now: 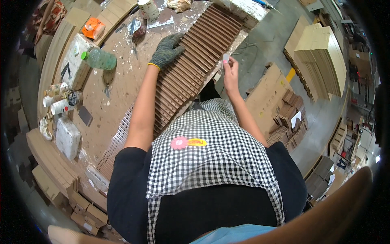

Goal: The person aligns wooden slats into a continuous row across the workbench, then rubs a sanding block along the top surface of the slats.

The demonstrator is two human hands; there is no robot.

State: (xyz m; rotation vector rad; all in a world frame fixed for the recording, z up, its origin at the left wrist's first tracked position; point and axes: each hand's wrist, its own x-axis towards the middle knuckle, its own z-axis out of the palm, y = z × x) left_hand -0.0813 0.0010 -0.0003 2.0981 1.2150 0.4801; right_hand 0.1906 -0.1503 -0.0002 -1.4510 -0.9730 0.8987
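Observation:
A long row of brown wooden strips, set side by side with small holes along them, runs diagonally over the worktable. My left hand wears a dark grey knit glove with a yellow cuff. It lies on the far-left edge of the strips, fingers stretched out and thumb apart. Beyond the row's right edge, my bare right hand is raised, pinching a small light-grey flat piece between thumb and fingers. What that piece is made of cannot be made out.
A green-capped bottle, a white paint-stained block, an orange object and several cups stand on the table's left. At the far end sits a white container. Stacked boards and brown pieces on cardboard lie right.

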